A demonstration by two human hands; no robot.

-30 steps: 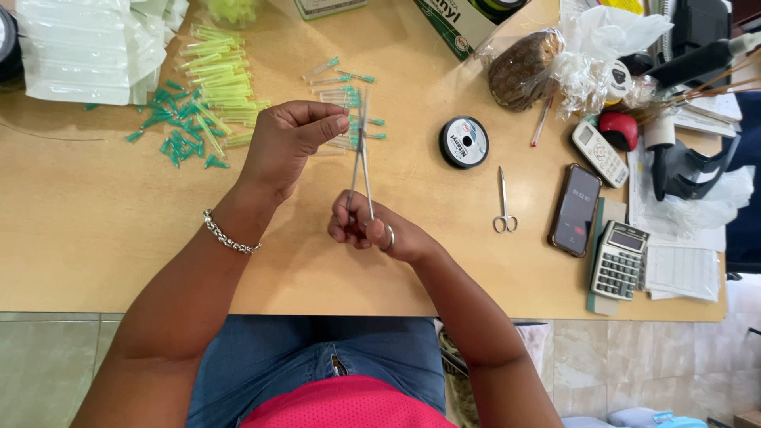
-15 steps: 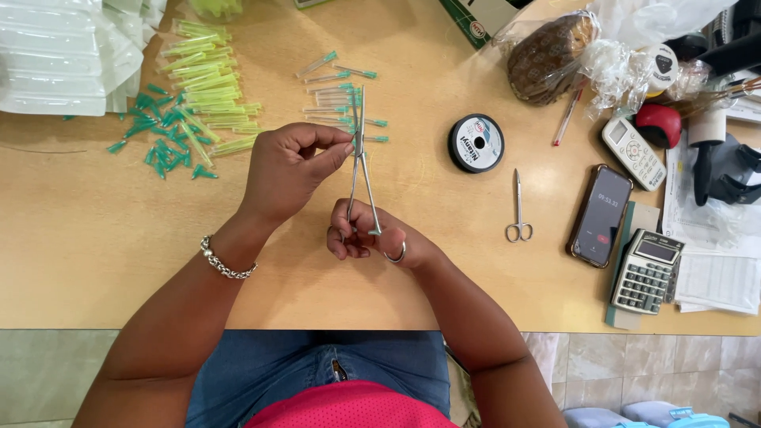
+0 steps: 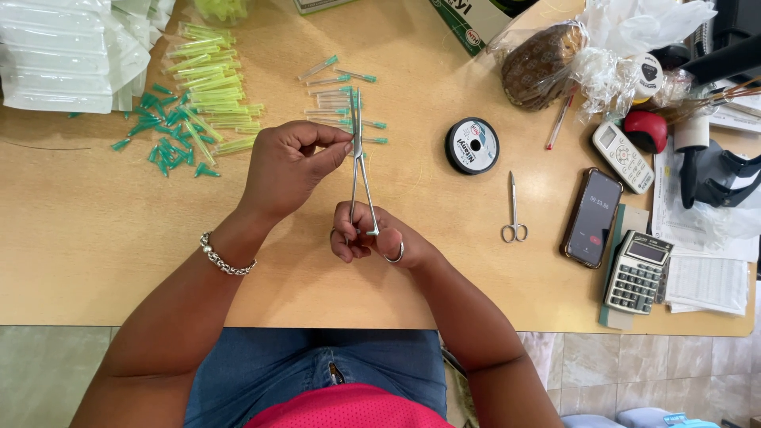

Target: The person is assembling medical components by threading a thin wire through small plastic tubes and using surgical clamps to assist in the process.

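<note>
Nearest the body, the right hand [image 3: 372, 242] grips the ring handles of a slim metal clamp [image 3: 361, 170], fingers through the loops and closed around them. The clamp stands out away from the person over the wooden worktop [image 3: 95, 238], its thin arms running up to a narrow tip. Just beyond, the left hand [image 3: 289, 166], a chain bracelet [image 3: 224, 257] on its wrist, pinches at the clamp's tip with thumb and fingertips drawn together; whatever sits between them is too small to make out.

To the right, small scissors [image 3: 514, 210] lie flat on the worktop, well apart from the hands. Farther right are a dark phone [image 3: 592, 216] and a grey calculator [image 3: 639, 272]. Past the clamp's tip lies a loose scatter of clear tubes with green ends [image 3: 341, 99], and near them a round black spool of line [image 3: 472, 146]. To the left of the hands sits a heap of yellow-green tubes [image 3: 210, 95] with small green caps [image 3: 166, 139] strewn beside it. At the far left corner, stacked clear plastic bags [image 3: 59, 55] rest on the worktop.
</note>
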